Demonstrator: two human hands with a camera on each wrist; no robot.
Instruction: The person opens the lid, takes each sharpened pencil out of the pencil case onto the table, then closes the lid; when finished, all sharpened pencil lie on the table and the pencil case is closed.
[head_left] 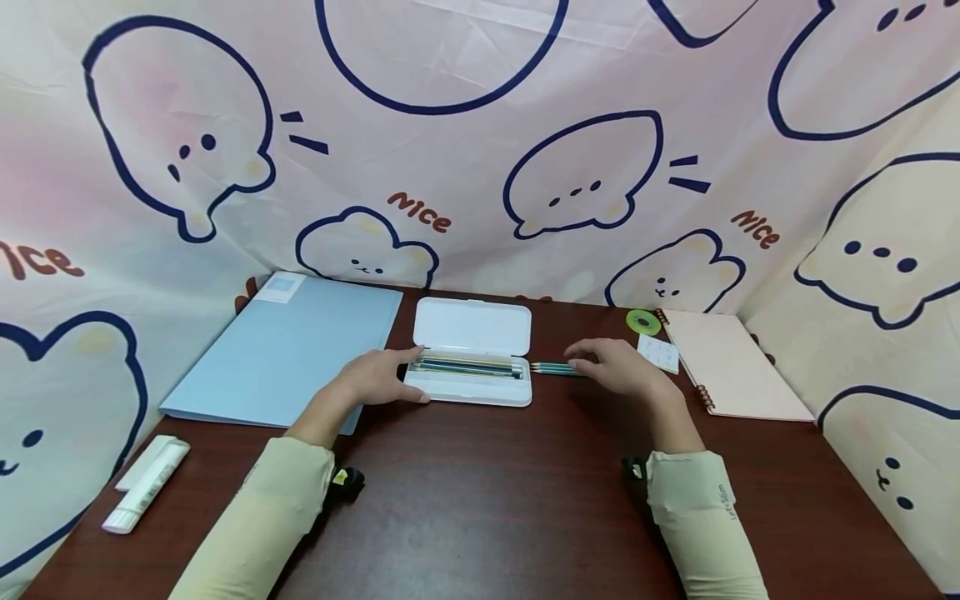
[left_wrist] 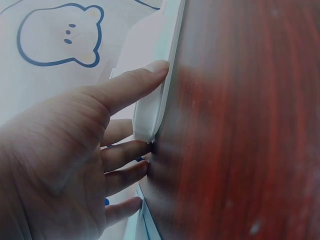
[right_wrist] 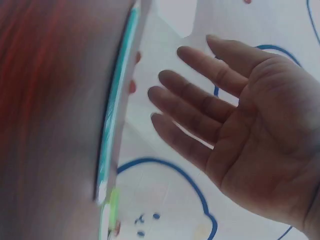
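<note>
A white pencil case [head_left: 468,390] lies with its lid [head_left: 472,327] raised back and several pencils [head_left: 468,367] inside. My left hand [head_left: 375,379] grips its left end, thumb on the front wall and forefinger toward the back. In the left wrist view the thumb [left_wrist: 135,87] touches the case [left_wrist: 150,112], the other fingers lying beyond its end. Some green pencils [head_left: 553,368] rest on the table just right of the case. My right hand [head_left: 617,367] hovers by their right end, its fingers loosely spread, apart from the pencil [right_wrist: 117,100] in the right wrist view.
On the left lie a blue folder [head_left: 300,350] and a white tube [head_left: 146,487] beside a white block. At the right are a green tape roll [head_left: 643,322], a small paper pad [head_left: 657,353] and a spiral notebook [head_left: 735,362]. A printed curtain [head_left: 480,167] bounds the table [head_left: 487,500].
</note>
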